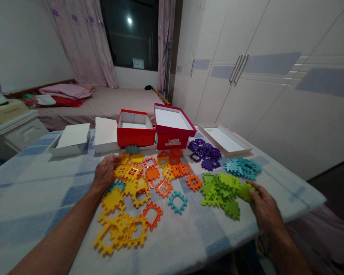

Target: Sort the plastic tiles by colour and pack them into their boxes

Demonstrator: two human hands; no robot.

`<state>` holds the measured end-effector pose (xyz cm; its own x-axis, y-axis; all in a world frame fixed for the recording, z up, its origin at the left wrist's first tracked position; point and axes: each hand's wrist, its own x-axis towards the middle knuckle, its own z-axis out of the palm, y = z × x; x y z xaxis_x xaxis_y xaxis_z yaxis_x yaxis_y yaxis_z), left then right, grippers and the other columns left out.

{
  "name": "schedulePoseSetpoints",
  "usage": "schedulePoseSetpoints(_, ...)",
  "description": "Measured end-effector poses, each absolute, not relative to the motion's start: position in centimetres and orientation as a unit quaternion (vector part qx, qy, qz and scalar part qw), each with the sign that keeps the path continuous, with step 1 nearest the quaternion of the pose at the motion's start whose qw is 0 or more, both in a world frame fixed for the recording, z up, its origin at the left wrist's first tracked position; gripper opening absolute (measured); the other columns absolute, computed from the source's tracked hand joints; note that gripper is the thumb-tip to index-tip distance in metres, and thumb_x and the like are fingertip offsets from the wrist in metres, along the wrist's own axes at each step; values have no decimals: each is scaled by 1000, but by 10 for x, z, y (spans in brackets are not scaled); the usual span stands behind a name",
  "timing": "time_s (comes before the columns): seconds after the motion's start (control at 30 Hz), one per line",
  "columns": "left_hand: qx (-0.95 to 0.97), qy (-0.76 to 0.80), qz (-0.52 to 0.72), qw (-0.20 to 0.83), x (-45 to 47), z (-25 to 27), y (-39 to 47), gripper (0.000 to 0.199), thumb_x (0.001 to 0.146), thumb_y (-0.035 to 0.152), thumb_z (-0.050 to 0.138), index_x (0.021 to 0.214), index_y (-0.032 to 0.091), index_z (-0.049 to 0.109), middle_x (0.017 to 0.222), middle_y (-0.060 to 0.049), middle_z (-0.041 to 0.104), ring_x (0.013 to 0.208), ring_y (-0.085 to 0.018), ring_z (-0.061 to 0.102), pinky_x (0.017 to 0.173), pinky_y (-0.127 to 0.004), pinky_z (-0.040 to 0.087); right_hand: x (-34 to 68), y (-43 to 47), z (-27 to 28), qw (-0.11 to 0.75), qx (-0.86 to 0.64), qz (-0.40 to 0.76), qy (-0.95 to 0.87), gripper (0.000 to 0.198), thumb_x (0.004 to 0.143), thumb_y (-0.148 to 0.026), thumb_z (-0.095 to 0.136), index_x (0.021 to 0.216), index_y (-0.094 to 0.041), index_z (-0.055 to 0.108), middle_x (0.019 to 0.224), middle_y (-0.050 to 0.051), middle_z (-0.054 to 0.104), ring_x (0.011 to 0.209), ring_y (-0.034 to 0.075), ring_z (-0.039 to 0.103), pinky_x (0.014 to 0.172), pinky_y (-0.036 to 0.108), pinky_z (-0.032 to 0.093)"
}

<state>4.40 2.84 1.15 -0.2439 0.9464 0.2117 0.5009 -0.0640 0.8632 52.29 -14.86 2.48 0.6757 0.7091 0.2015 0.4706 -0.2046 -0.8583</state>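
Flat plastic interlocking tiles with toothed edges lie in colour groups on the table. My left hand (104, 172) reaches to the far left side of the yellow tiles (133, 172), its fingers curled at a yellow tile's edge; the fingertips are partly hidden. At the right, my right hand (265, 204) pinches a green tile (245, 192) between thumb and fingers, beside the heap of green tiles (220, 189). Orange tiles (152, 174) lie in the middle, mixed with yellow ones. A single teal frame tile (177, 202) lies nearer to me, apart from the heaps.
Purple tiles (205, 152) and blue-teal tiles (243, 168) form heaps at the right. Behind stand a red box (136, 136), a crimson box (172, 140), a shallow pale lid (237, 148) and white boxes (106, 145). A checked cloth (189, 240) covers the table.
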Motion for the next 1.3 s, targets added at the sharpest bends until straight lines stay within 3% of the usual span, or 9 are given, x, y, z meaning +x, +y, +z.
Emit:
schedulePoseSetpoints(0.2, 571, 634, 463, 240, 47, 15, 26, 64, 83, 66, 22, 86, 18, 65, 93, -10, 70, 82, -24, 64, 72, -35, 52, 517, -142, 13, 437, -810, 61, -385, 63, 77, -48, 40, 127, -12, 51, 126, 14, 50, 116, 28, 47, 101, 43, 34)
schedulePoseSetpoints(0.4, 571, 629, 471, 237, 42, 8, 32, 64, 82, 67, 24, 86, 18, 64, 97, -11, 69, 84, -24, 63, 77, -36, 51, 513, -145, 24, 446, -813, 2, -375, 61, 79, -47, 41, 127, -10, 50, 125, 16, 49, 116, 30, 46, 101, 46, 34)
schedulePoseSetpoints(0.5, 572, 625, 473, 241, 41, 6, 33, 65, 81, 69, 25, 85, 17, 64, 95, -11, 69, 86, -25, 63, 77, -36, 51, 484, -150, 44, 483, -775, -90, -398, 49, 81, -41, 46, 122, -16, 53, 121, 13, 53, 111, 28, 50, 95, 46, 39)
schedulePoseSetpoints(0.57, 575, 625, 473, 235, 42, 7, 32, 66, 81, 70, 23, 84, 18, 64, 95, -11, 69, 87, -25, 63, 77, -37, 51, 451, -153, 56, 485, -727, -56, -483, 35, 84, -37, 46, 114, -21, 56, 114, 9, 59, 99, 24, 57, 87, 41, 46)
schedulePoseSetpoints(0.7, 574, 626, 477, 227, 45, 10, 29, 68, 80, 71, 22, 83, 18, 64, 95, -11, 69, 87, -25, 64, 76, -35, 51, 378, -157, 53, 353, -588, 86, -723, 32, 84, -32, 54, 115, -27, 55, 115, 6, 60, 106, 24, 56, 91, 40, 46)
schedulePoseSetpoints(0.83, 573, 615, 486, 238, 46, 11, 28, 66, 81, 69, 24, 84, 16, 63, 95, -13, 68, 86, -25, 64, 76, -36, 51, 339, -154, 29, 262, -592, 66, -760, 57, 72, -32, 68, 125, -23, 48, 123, 12, 55, 114, 33, 48, 95, 53, 40)
schedulePoseSetpoints(0.9, 574, 615, 484, 241, 46, 11, 29, 65, 82, 69, 25, 84, 16, 63, 94, -13, 68, 87, -25, 64, 76, -37, 52, 334, -150, 22, 249, -614, 59, -747, 53, 72, -29, 67, 122, -22, 50, 120, 13, 56, 111, 33, 49, 92, 54, 41)
schedulePoseSetpoints(1.17, 575, 632, 456, 248, 40, 8, 33, 66, 80, 70, 24, 84, 18, 65, 97, -12, 69, 84, -27, 65, 80, -43, 51, 352, -151, 46, 314, -601, 91, -730, 41, 74, -24, 62, 114, -25, 52, 110, 6, 60, 102, 24, 55, 89, 40, 46)
schedulePoseSetpoints(1.3, 572, 621, 460, 273, 36, 2, 36, 65, 80, 71, 26, 88, 19, 64, 101, -13, 68, 83, -27, 65, 79, -42, 52, 425, -130, 64, 367, -683, -20, -632, 38, 82, -38, 54, 115, -20, 52, 112, 10, 59, 105, 24, 54, 91, 40, 44)
